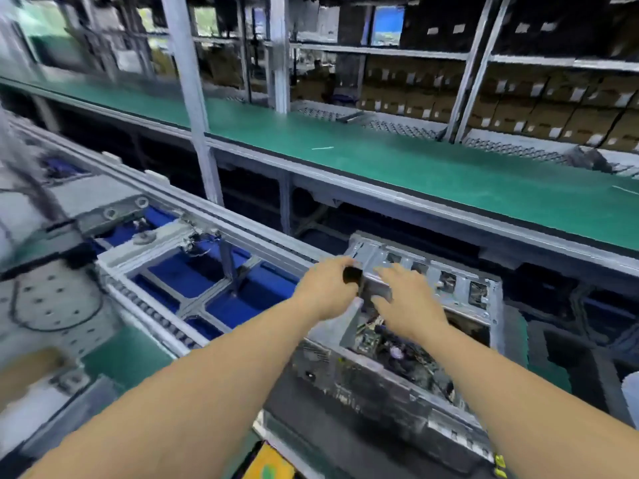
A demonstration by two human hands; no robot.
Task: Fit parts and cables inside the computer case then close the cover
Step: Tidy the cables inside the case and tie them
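Beyond both hands, well past the fingertips, a long green workbench (397,164) runs across the view, with shelves of cardboard boxes (518,108) behind it; it probably serves as a staging surface for stock, out of the way of the work.

To the left of the left hand lies a roller conveyor frame (193,281) with blue panels beneath, level with the work, so that cases can likely slide along the line without lifting.

Directly under and in front of the hands sits the open computer case (397,357), its cover off and its inside facing up, which gives both hands free reach to the circuit board and dark cables (397,347) just below the right wrist. No cover can be made out, so closing seems some way off.

At the far upper corner of the case, between the two hands, is a grey metal bracket or drive cage (377,285); blur hides its exact form.

The left hand (328,288) curls around a small dark part (352,275) at that corner, apparently steadying or seating it against the metal.

The right hand (404,299) lies just beside it, fingers spread and fairly straight, pressing on top of the bracket and gripping nothing, probably to hold it still while the left hand fits the part.
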